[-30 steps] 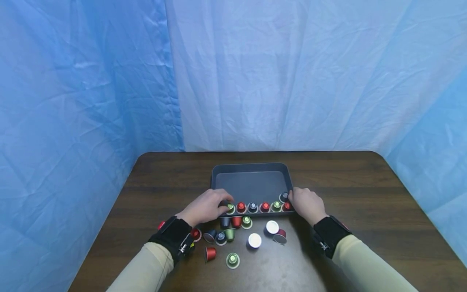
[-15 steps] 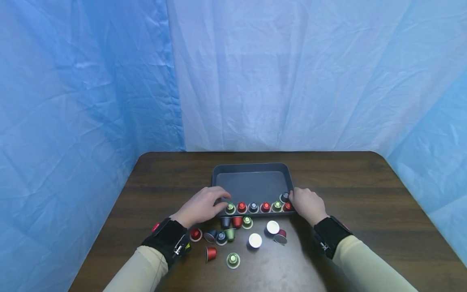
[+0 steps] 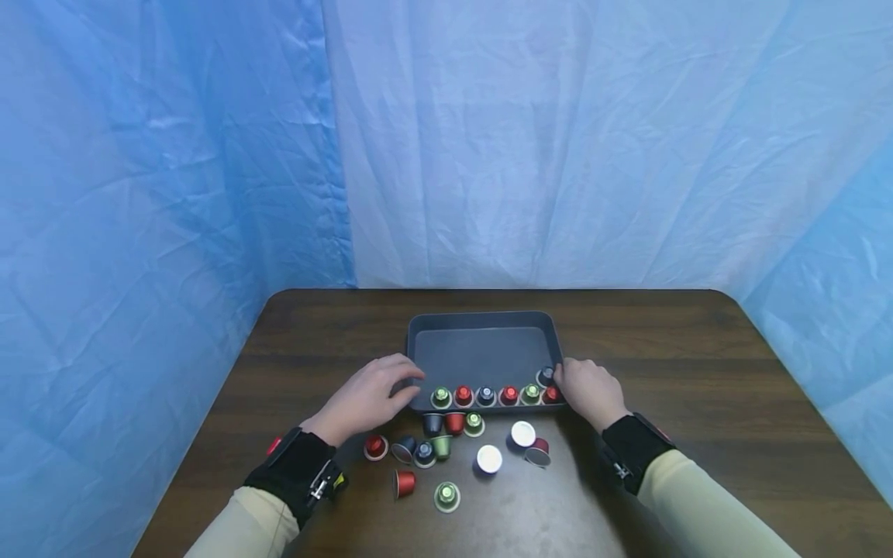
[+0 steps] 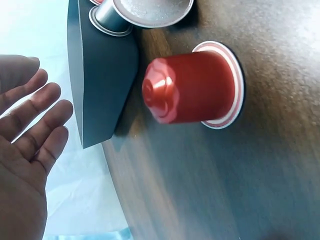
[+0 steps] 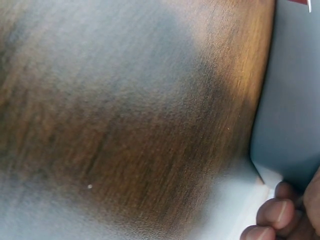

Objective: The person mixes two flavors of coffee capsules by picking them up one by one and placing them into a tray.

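Note:
My left hand hovers by the near left corner of a dark grey tray, fingers spread and holding nothing. In the left wrist view its fingers are apart from the tray wall. At the tray's right side my right hand grips the rim, its curled fingers against the wall in the right wrist view. A row of coffee capsules lines the tray's near side, a green capsule at its left end. Behind the row's right end sits a navy capsule, close to my right thumb.
Several loose capsules lie on the wooden table in front of the tray, among them a red capsule, a green capsule and an upturned capsule with a white lid. Blue sheeting hangs behind.
My left hand has let go of the green capsule at the row's left end and drawn back to the left, its fingers parting. The right hand stays at the tray's rim.

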`<action>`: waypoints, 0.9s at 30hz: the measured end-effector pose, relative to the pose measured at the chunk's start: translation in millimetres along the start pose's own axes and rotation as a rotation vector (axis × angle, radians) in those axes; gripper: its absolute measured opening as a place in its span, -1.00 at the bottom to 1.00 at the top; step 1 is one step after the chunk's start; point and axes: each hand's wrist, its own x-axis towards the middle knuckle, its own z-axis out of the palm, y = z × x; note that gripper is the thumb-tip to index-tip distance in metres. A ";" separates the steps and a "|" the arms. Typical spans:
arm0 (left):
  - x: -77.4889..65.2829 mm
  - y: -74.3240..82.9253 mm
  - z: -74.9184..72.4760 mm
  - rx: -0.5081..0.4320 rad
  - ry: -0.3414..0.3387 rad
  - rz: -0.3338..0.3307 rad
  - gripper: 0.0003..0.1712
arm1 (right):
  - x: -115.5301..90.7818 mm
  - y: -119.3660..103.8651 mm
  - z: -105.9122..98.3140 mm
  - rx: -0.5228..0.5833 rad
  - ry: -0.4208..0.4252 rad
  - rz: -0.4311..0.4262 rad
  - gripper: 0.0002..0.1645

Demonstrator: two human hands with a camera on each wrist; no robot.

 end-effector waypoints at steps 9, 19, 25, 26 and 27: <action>-20.7 -7.7 -6.5 0.024 0.003 -0.035 -0.68 | 1.2 0.2 -0.2 0.005 -0.012 0.006 -0.63; -42.2 -19.5 -9.4 0.050 -0.055 -0.033 -0.69 | 1.5 0.6 -0.9 0.008 -0.020 0.012 -0.62; -51.7 -23.7 -10.2 0.040 -0.139 -0.058 -0.63 | 1.8 0.8 -0.7 0.010 -0.012 0.003 -0.62; -52.7 -24.2 -10.1 0.037 -0.152 -0.060 -0.63 | 1.9 0.8 -0.7 0.009 -0.011 0.003 -0.62; -53.6 -25.0 -9.7 0.033 -0.162 -0.059 -0.62 | 1.8 0.9 -0.5 0.007 -0.009 0.003 -0.62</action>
